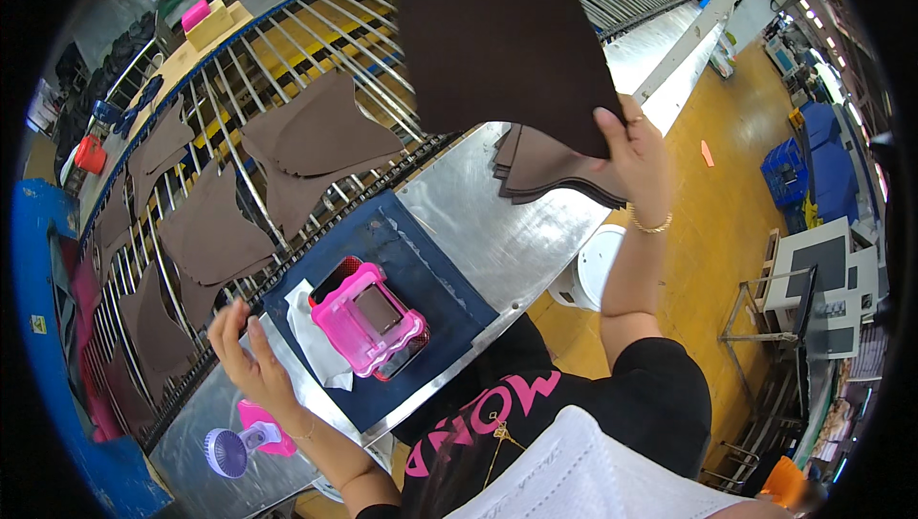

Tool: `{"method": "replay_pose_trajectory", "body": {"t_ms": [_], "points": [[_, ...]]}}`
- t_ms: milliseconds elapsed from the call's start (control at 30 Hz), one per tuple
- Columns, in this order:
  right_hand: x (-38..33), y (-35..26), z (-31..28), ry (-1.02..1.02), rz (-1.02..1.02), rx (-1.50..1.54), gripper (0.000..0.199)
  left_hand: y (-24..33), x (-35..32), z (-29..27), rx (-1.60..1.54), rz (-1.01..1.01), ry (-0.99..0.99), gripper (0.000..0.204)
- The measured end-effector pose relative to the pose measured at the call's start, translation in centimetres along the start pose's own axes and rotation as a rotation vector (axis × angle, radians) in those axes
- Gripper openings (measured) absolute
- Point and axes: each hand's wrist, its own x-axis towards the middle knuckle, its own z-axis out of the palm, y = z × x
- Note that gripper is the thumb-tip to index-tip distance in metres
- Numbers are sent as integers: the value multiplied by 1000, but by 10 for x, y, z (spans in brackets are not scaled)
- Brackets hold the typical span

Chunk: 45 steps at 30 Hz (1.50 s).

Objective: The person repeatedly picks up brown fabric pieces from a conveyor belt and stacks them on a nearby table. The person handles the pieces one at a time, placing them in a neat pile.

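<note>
In my right hand is a large dark brown cut panel, pinched at its lower right corner between thumb and fingers and raised over the conveyor's edge. Just below it, a stack of similar brown panels lies on the metal table. My left hand holds nothing; its fingers are apart, close to the conveyor's near edge. To the right of that hand, a pink plastic basket rests on a dark blue mat, beside a white cloth or paper.
Several brown panels lie on the conveyor of metal rods. A purple hand fan stands at the table's lower left. Beyond the table's right edge is a white round-topped stool or bucket. Blue crates sit farther right.
</note>
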Motion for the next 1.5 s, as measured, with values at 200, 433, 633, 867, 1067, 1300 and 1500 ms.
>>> {"method": "replay_pose_trajectory", "body": {"t_ms": [200,433,633,867,1067,1300,1500], "points": [[-26,-42,94,-509,-86,480,29,19,18,2,-549,-175,-139,49],[-51,-41,164,-598,-546,380,24,24,9,-63,-428,-452,-81,23],[-63,-33,184,-812,-497,249,25,8,4,-96,-192,-316,45,17],[-84,-33,201,-831,-595,260,27,13,-16,-129,-109,-369,142,17],[-91,-28,199,-810,-699,254,19,10,-27,-134,-110,-390,160,17],[-81,10,171,-771,-589,140,9,-2,-35,-98,-205,-488,-56,11],[-79,90,128,-756,-239,120,13,10,-20,-32,46,-255,-382,9]]}}
